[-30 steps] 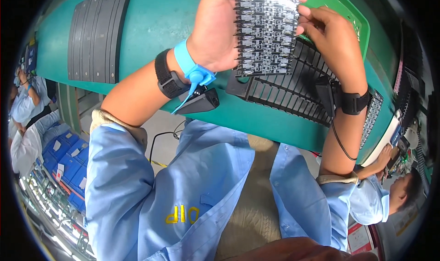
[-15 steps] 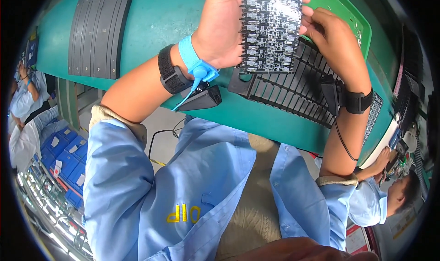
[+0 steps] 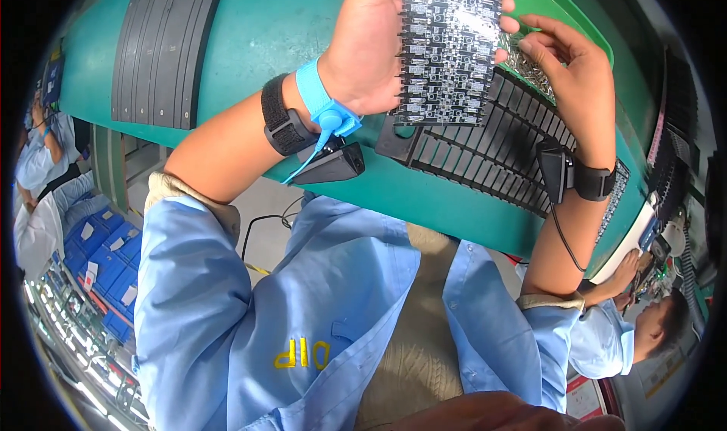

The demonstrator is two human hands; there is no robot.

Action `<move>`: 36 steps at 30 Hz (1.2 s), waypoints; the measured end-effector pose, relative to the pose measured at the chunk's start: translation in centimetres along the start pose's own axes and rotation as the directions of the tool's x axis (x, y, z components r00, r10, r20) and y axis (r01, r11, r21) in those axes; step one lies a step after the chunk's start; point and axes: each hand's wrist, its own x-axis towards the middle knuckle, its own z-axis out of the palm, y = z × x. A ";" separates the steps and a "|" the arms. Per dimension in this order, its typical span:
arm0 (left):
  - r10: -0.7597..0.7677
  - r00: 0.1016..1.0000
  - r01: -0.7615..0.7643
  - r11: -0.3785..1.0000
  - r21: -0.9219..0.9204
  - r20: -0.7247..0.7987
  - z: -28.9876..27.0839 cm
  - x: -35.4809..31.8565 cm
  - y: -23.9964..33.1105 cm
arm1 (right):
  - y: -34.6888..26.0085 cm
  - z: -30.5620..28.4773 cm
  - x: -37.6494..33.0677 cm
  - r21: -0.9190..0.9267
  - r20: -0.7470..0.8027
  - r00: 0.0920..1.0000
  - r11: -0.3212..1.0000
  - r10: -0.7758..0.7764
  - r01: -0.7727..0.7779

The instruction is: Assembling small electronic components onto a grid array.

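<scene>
A black circuit board panel (image 3: 450, 60), with rows of small boards and short pins along its side edges, lies across my left hand (image 3: 367, 49). The fingers of that hand curl round the panel's far right edge. My right hand (image 3: 572, 68) is just right of the panel, over a green tray (image 3: 598, 34). Its thumb and fingers are bent and apart, with nothing visible between them. Many small silvery metal pins (image 3: 530, 71) lie in the tray below the fingers. A black slotted fixture (image 3: 485, 155) sits on the table under the panel.
The green table (image 3: 280, 22) carries a dark ribbed plate (image 3: 160, 56) at the left. Another board panel (image 3: 617, 192) lies beyond my right forearm. Co-workers sit at the far left and right; blue bins (image 3: 102, 261) stand at the lower left. A blue wrist strap cord (image 3: 299, 170) hangs from my left wrist.
My right hand has moved away from the panel's right edge, a little to the right, and its fingers have spread, uncovering the pins in the tray. The panel in my left hand barely shifts.
</scene>
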 end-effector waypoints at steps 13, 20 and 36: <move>0.014 0.907 0.171 0.901 -0.398 0.421 -1.2 0.2 0.1 | -1.3 -1.0 -1.7 0.072 -0.107 0.994 0.997 -0.014 0.022; 0.001 0.898 0.207 0.882 -0.423 0.441 -1.7 0.2 0.1 | -4.1 3.0 -7.1 0.537 -0.020 0.997 0.841 -0.068 0.068; -0.128 0.980 0.120 0.991 -0.060 -0.155 0.7 0.1 0.8 | -3.4 5.3 -7.7 0.367 -0.106 0.990 0.921 -0.094 0.127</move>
